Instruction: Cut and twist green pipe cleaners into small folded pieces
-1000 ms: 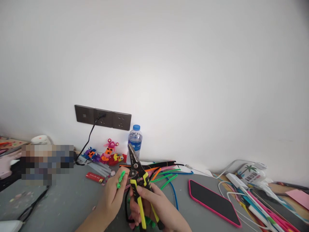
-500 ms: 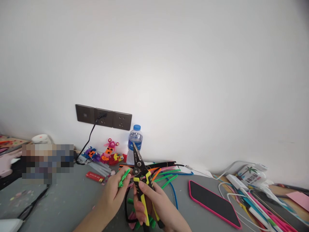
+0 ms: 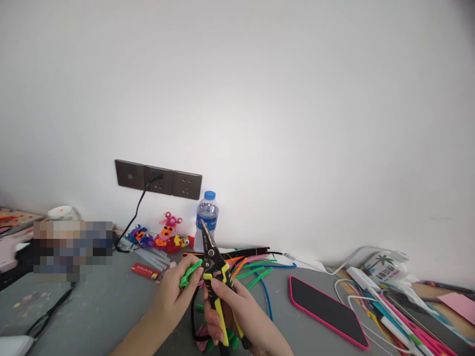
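Note:
My left hand (image 3: 178,284) pinches a short, knotted piece of green pipe cleaner (image 3: 190,273) between thumb and fingers. Wrapped in my right hand (image 3: 233,309) are black-and-yellow wire-stripping pliers (image 3: 215,277), their jaws pointing up and away from me. The green piece's upper end lies close beside the pliers' pivot; whether they touch I cannot tell. Beyond and below my hands lie loose pipe cleaners, among them green ones (image 3: 260,277), a blue one (image 3: 267,299) and an orange one (image 3: 240,267). Other green and pink pieces are partly hidden under my right hand.
A water bottle (image 3: 207,217) stands by the wall. Left of it are pipe-cleaner figures (image 3: 166,235), glue sticks (image 3: 156,258) and a red box (image 3: 145,270). A pink-edged phone (image 3: 326,311) lies to the right, near cables and a packet (image 3: 386,267).
The pliers have tilted slightly left, their tip a little further from me to the left. The green piece has turned slightly in my left fingers; both hands keep their hold.

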Tool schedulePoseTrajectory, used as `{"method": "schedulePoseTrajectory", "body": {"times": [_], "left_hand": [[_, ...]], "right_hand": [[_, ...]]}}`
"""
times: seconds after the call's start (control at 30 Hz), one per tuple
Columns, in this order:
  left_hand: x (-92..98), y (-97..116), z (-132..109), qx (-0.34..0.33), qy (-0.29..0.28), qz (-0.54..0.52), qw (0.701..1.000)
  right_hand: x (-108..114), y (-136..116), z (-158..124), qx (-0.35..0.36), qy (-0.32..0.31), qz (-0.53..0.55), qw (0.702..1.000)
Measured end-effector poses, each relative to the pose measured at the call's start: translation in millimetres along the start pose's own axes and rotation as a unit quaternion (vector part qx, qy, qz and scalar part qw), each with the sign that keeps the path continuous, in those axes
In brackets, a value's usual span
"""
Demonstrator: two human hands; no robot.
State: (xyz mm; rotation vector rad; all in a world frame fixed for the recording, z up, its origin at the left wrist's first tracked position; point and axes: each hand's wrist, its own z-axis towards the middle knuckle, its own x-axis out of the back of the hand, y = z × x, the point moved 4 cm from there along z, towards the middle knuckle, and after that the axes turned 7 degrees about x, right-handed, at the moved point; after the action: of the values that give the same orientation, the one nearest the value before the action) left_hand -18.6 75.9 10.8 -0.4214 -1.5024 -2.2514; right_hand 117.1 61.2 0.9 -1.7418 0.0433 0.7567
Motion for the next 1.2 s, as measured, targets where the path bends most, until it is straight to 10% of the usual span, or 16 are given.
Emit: {"method": "schedulePoseTrajectory", "body": {"times": [0.4,0.87,1.2], "left_hand": [[0.7,-9,3,0.097,-0.020,-0.115,0.988],[-6.2,-11,4,0.239,-0.050,-0.402,0.882],[-5.7,-9,4,0.172,-0.105,-0.366,0.908]], "right_hand": [[2,1,-2,-0.002,-0.030,-0.010,1.000],[-5,5,-2,-0.004,-0.076,0.009,0.997],[-1,2,-7,0.007,-0.085,-0.006,0.996]]}}
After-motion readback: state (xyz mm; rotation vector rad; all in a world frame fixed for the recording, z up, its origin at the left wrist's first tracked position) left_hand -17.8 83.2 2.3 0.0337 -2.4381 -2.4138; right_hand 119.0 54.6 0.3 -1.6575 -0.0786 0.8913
